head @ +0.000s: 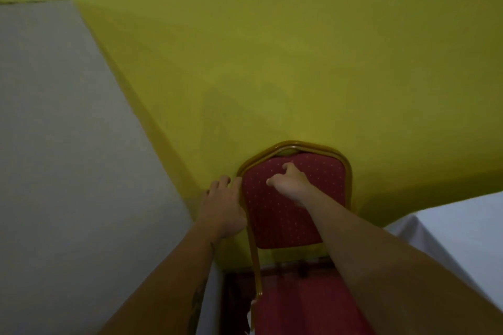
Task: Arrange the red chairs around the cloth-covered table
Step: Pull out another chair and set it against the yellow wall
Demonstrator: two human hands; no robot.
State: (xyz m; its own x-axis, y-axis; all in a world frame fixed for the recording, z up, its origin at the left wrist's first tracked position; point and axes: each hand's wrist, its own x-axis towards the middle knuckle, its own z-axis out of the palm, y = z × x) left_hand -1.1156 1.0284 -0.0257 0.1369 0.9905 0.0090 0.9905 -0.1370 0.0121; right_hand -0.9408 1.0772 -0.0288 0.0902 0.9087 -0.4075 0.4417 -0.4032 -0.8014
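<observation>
While a grey-white wall panel (62, 130) fills the left of the frame, the left hand (221, 205) sits at lower centre-left, fingers curled around the gold frame on the left edge of the red chair (288, 215). That chair stands at lower centre, its dotted red backrest set against a yellow-green wall (272, 49) that covers the upper frame. On the backrest the right hand (290, 182) presses with fingers bent, thumb spread; whether it grips the padding or only rests on it cannot be told. At the lower right edge shows a corner of the white cloth-covered desk (462, 228), just beside the chair.
</observation>
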